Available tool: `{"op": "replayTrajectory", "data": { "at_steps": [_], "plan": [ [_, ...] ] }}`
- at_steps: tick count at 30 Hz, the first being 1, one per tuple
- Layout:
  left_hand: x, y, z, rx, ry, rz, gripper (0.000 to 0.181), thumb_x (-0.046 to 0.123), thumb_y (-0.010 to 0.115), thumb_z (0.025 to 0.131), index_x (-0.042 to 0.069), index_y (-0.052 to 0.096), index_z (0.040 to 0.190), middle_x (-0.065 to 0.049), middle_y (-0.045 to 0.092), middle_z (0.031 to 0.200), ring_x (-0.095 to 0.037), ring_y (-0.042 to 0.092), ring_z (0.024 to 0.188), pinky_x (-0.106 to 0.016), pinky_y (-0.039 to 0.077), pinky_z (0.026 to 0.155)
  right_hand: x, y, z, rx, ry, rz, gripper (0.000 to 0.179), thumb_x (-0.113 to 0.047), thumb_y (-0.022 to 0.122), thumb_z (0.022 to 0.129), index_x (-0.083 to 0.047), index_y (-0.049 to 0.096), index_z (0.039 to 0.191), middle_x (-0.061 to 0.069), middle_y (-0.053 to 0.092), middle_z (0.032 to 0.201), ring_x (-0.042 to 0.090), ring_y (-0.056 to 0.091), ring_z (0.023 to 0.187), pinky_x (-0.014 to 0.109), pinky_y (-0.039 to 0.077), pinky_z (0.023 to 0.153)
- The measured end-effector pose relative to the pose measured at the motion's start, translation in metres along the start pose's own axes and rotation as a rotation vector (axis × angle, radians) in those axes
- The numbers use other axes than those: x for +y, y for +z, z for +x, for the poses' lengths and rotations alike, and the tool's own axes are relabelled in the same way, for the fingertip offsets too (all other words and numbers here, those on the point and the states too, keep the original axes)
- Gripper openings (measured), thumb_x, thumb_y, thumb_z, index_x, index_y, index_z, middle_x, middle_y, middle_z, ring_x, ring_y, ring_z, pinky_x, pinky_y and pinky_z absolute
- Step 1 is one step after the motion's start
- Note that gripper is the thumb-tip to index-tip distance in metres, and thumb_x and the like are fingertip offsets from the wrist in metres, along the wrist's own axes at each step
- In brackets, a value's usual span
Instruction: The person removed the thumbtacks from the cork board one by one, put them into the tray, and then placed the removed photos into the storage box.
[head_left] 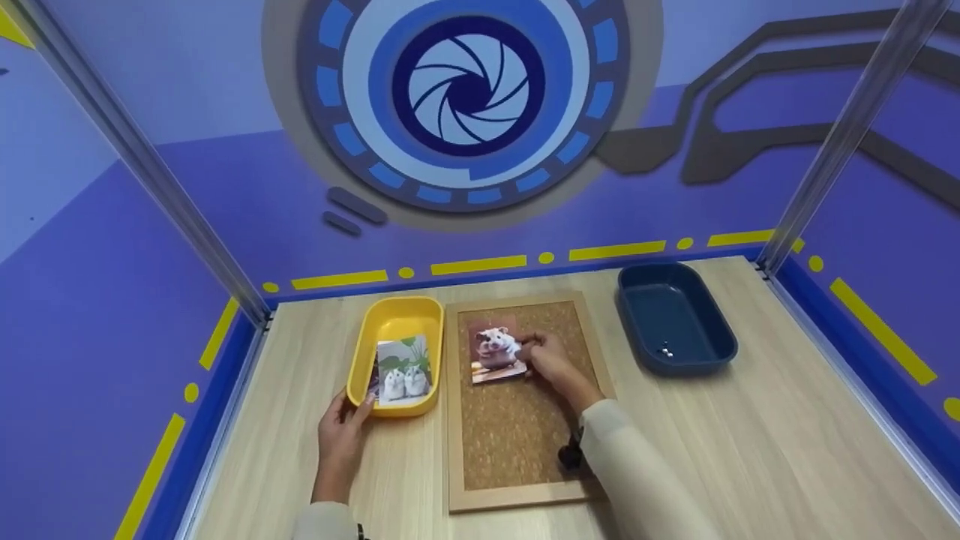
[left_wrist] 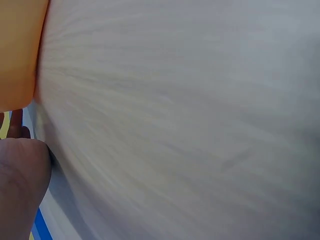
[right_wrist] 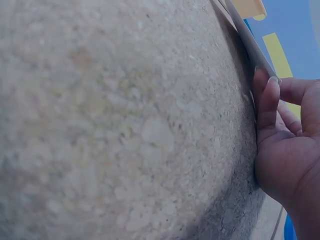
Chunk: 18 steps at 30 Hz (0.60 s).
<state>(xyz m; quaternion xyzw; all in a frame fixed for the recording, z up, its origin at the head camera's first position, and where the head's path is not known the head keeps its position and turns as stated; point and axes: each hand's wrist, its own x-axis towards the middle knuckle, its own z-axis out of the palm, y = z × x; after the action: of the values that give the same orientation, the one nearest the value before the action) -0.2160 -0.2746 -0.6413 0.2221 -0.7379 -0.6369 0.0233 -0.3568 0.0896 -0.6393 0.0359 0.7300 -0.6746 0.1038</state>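
Observation:
My right hand (head_left: 551, 364) pinches the right edge of a hamster photo card (head_left: 495, 351) over the upper left of the cork board (head_left: 510, 442). The right wrist view shows the card edge-on, tilted up off the cork, between thumb and fingers (right_wrist: 270, 102). My left hand (head_left: 341, 439) holds the near left corner of a yellow plastic tray (head_left: 358, 360), its thumb over the rim. Inside that tray lies a photo card of two white hamsters (head_left: 405, 375), covering most of another picture. The left wrist view catches only part of the tray (left_wrist: 17, 55) and hand (left_wrist: 20, 175).
To the right of the board stands a dark blue tray (head_left: 667, 311) with a few tiny light-coloured pieces (head_left: 665, 350) at its near end. The board has a raised wooden frame (head_left: 525, 495). Patterned panels (head_left: 480, 232) wall in the table's back and sides.

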Motion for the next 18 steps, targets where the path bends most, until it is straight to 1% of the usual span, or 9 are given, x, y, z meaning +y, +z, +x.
{"op": "replayTrajectory", "data": {
  "at_steps": [3, 6, 10, 13, 18],
  "plan": [
    [0.0047, -0.0004, 0.0014, -0.009, -0.006, 0.019, 0.077, 0.045, 0.065, 0.106, 0.017, 0.031, 0.169, -0.009, 0.027, 0.179, -0.031, 0.023, 0.168, -0.048, 0.030, 0.135, -0.0040, -0.0009, 0.0021, -0.007, 0.001, 0.024, 0.040, 0.004, 0.065, 0.086, 0.007, 0.067, 0.126, 0.006, 0.062, 0.091, 0.015, 0.057, 0.066, 0.025, 0.051, 0.049],
    [0.0035, 0.0003, 0.0013, -0.017, -0.016, 0.041, 0.078, 0.044, 0.066, 0.106, 0.016, 0.031, 0.169, -0.010, 0.026, 0.179, -0.032, 0.020, 0.169, -0.049, 0.028, 0.136, -0.0009, -0.0022, 0.0004, -0.012, 0.000, 0.051, 0.040, 0.005, 0.064, 0.087, 0.008, 0.066, 0.127, 0.005, 0.061, 0.090, 0.014, 0.056, 0.065, 0.025, 0.051, 0.049],
    [0.0039, 0.0009, 0.0025, -0.033, -0.004, 0.075, 0.080, 0.043, 0.067, 0.105, 0.013, 0.031, 0.169, -0.013, 0.025, 0.179, -0.035, 0.018, 0.169, -0.051, 0.025, 0.137, 0.0007, -0.0016, 0.0005, 0.005, -0.037, 0.080, 0.040, 0.007, 0.063, 0.086, 0.009, 0.066, 0.126, 0.006, 0.060, 0.091, 0.014, 0.056, 0.068, 0.023, 0.050, 0.048],
    [0.0032, 0.0020, 0.0040, -0.043, 0.007, 0.101, 0.080, 0.042, 0.069, 0.104, 0.011, 0.032, 0.168, -0.014, 0.027, 0.178, -0.036, 0.020, 0.168, -0.052, 0.025, 0.136, 0.0011, -0.0005, 0.0002, 0.020, -0.054, 0.091, 0.041, 0.009, 0.062, 0.086, 0.009, 0.067, 0.126, 0.005, 0.060, 0.092, 0.013, 0.056, 0.070, 0.022, 0.049, 0.047],
    [0.0050, 0.0075, 0.0099, -0.047, 0.032, 0.131, 0.078, 0.040, 0.070, 0.103, 0.009, 0.035, 0.166, -0.016, 0.030, 0.177, -0.037, 0.023, 0.167, -0.052, 0.026, 0.136, -0.0048, -0.0054, -0.0016, 0.037, -0.029, 0.099, 0.040, 0.008, 0.063, 0.089, 0.008, 0.066, 0.129, 0.006, 0.061, 0.096, 0.014, 0.057, 0.074, 0.023, 0.050, 0.049]
  ]
}}
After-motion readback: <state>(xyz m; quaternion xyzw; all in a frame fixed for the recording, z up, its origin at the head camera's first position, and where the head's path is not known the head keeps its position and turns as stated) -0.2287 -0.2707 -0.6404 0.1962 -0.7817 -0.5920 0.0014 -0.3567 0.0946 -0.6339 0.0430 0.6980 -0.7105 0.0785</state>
